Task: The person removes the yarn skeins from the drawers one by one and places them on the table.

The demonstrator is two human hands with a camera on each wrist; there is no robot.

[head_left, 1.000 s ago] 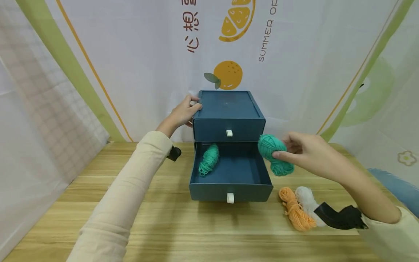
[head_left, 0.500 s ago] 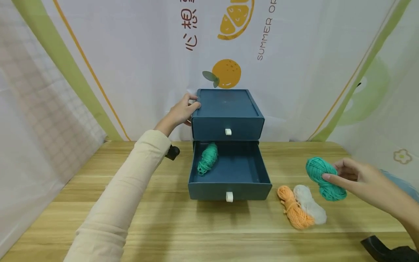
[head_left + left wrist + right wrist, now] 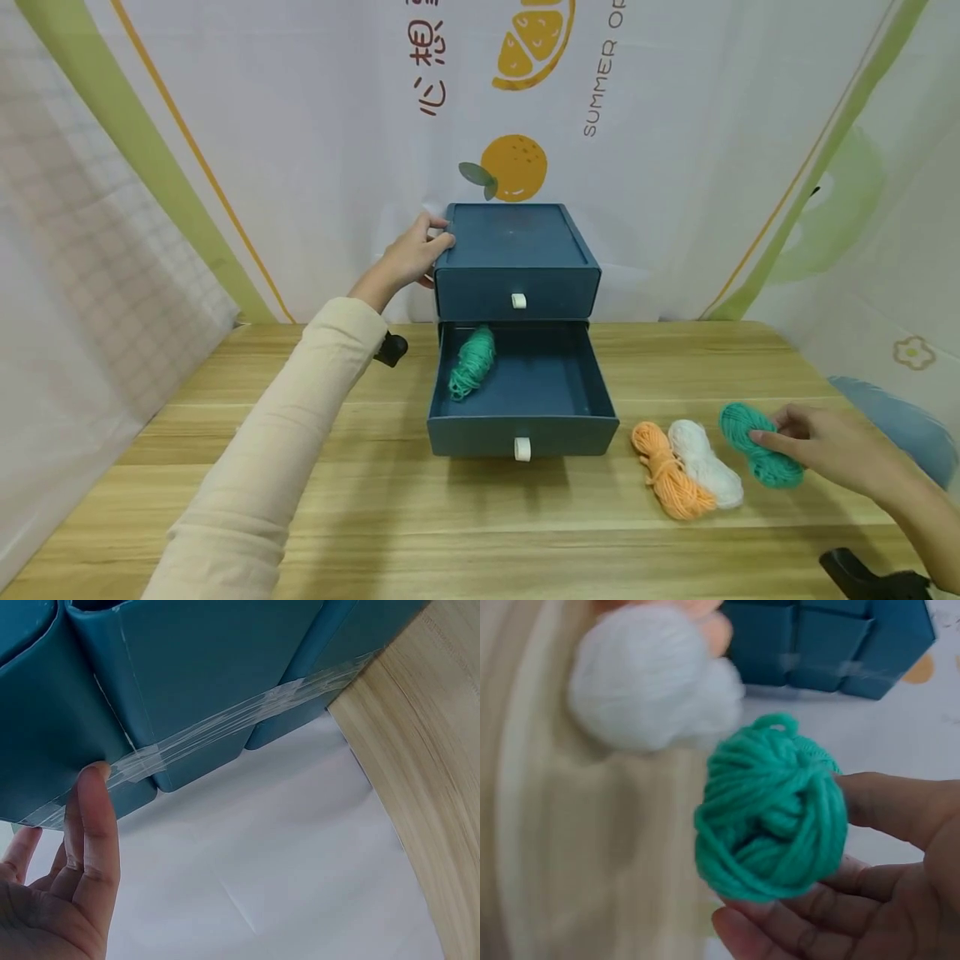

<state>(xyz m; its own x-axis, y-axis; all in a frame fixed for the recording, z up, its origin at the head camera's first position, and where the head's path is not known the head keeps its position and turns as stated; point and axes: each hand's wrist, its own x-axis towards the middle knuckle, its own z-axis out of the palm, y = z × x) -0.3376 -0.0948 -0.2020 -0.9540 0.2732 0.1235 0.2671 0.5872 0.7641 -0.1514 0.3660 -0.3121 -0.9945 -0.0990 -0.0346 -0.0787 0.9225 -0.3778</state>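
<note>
Head view: green, ropy, waisted wool skein (image 3: 759, 458), pinched, at nine o'clock of right grip (image 3: 828, 446); left grip (image 3: 410, 252) clasping blue boxy plastic drawer cabinet (image 3: 517, 237).

Bright, even light fills the head view, with soft shadows on the pale wooden tabletop (image 3: 525, 554) below the open dark-blue plastic drawer (image 3: 472, 437). The left wrist view is dimmer, glare catching a strip of clear tape (image 3: 217, 730). In the right wrist view, the white yarn skein (image 3: 641, 682) blurs while the green yarn bundle (image 3: 772, 814) looks sharper.
</note>
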